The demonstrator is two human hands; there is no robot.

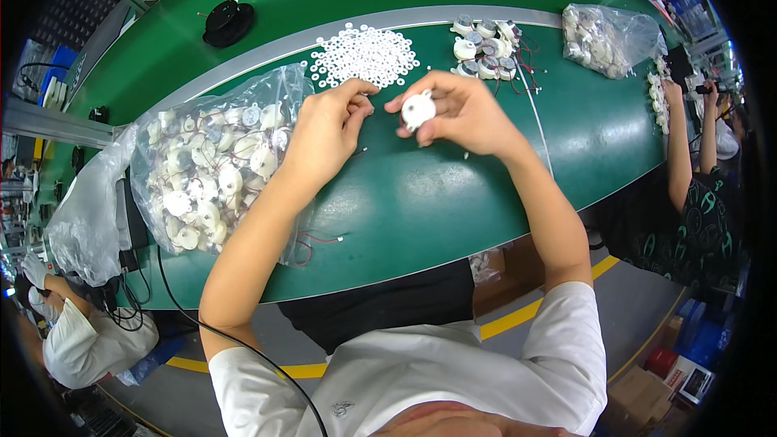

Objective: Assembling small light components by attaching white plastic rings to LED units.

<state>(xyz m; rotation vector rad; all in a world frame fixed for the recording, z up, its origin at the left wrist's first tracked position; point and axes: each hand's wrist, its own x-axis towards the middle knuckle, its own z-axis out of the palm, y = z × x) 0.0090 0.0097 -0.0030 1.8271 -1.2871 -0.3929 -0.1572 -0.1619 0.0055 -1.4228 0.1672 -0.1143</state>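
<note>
The right hand (461, 113) holds a small round white part (418, 108) in its fingertips above the middle of the green table (421, 194). The left hand (328, 131) pinches thumb and forefinger together just before a heap of white rings (364, 55) near the far edge; whether it holds one, I cannot tell. A clear bag of parts (214, 166) lies at the left end.

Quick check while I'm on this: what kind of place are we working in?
Probably a factory assembly line: a long green work belt, a clear plastic bag of small white round motor-like parts, a pile of white plastic rings, and a co-worker's arm alongside.
</note>
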